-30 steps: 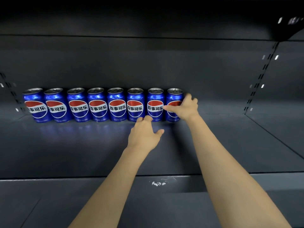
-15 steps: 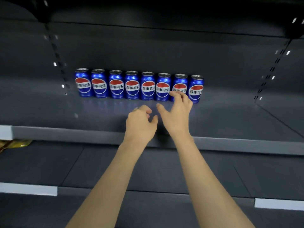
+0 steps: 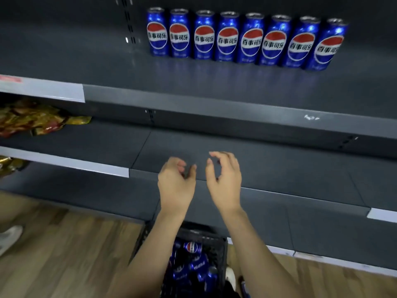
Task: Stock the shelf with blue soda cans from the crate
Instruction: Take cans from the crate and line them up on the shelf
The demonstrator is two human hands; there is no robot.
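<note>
Your left hand (image 3: 175, 183) and your right hand (image 3: 224, 179) hung side by side in the air, close together but not touching, and neither held anything. The fingers of both were loosely curled, the thumb and fingertips of each a little apart.

Well above your hands, at the back of the upper shelf (image 3: 214, 100), stood a row of eight blue cans (image 3: 247, 38), upright and packed side against side. Each faced you with a round red, white and blue Pepsi emblem, and across its white band ran the Chinese brand name 百事可乐. Small print near the foot of the cans was too blurred to read.

Directly below your wrists, between your forearms, sat the black crate (image 3: 217, 244) on the wooden floor (image 3: 64, 244). More blue cans (image 3: 192, 247) lay tumbled inside it on their sides; one near the top showed the same round emblem, and pale lettering on others could not be made out.

Far to the left of your left hand, on the shelf level behind your hands, lay a heap of yellow and red snack packets (image 3: 32, 121), their print unreadable. A red label at the left end of the upper shelf's pale edge strip (image 3: 43, 89) was too smeared to read. Low at the left edge showed a white shoe (image 3: 9, 235).
</note>
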